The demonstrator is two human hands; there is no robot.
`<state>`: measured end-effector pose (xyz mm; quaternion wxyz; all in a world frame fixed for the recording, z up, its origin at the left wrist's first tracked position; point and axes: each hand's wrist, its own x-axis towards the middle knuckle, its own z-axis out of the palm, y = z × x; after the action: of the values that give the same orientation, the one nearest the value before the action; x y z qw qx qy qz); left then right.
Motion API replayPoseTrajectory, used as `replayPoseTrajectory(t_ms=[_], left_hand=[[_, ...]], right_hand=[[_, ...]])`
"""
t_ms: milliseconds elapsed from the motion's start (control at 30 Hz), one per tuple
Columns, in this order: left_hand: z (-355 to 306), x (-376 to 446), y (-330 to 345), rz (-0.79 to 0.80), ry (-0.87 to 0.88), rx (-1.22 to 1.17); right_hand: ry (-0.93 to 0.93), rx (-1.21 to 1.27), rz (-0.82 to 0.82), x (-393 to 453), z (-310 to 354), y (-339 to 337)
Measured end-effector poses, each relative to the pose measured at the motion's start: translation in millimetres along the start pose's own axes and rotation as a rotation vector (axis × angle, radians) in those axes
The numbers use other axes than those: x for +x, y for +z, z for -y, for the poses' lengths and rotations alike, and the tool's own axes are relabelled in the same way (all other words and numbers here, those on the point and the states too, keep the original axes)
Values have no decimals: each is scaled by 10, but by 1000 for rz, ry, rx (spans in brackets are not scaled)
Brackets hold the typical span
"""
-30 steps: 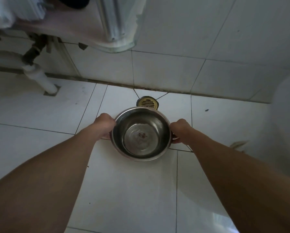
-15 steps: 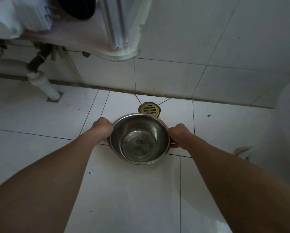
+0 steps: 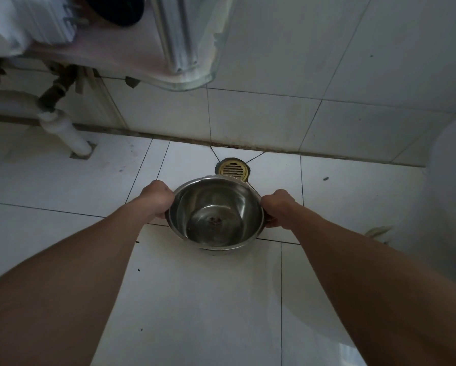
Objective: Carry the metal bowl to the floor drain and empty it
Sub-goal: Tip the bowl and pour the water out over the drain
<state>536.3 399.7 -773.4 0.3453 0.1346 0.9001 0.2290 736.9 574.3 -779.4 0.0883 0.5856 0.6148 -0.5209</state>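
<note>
A shiny metal bowl (image 3: pixel 216 212) hangs low over the white floor tiles, held by its rim on both sides. My left hand (image 3: pixel 156 199) grips the left rim and my right hand (image 3: pixel 277 207) grips the right rim. A little water and some dark specks lie in the bowl's bottom. The brass floor drain (image 3: pixel 232 169) sits just beyond the bowl's far rim, close to the wall. The bowl's far edge overlaps the drain's near edge in view.
A tiled wall (image 3: pixel 274 114) rises right behind the drain. A glass shelf (image 3: pixel 195 83) with a chrome post juts out above left. A white waste pipe (image 3: pixel 65 133) enters the floor at the left. A white rounded fixture (image 3: pixel 451 180) stands at the right.
The bowl and both hands have sunk a little lower in view, and more of the drain shows beyond the rim. My grip on the rim is unchanged.
</note>
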Motion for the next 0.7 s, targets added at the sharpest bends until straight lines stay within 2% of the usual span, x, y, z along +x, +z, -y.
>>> replayPoseTrajectory(t_ms=[700], left_hand=[[-8,-25,-78,17,0,37]], right_hand=[[-3,-24,16,16,1,53]])
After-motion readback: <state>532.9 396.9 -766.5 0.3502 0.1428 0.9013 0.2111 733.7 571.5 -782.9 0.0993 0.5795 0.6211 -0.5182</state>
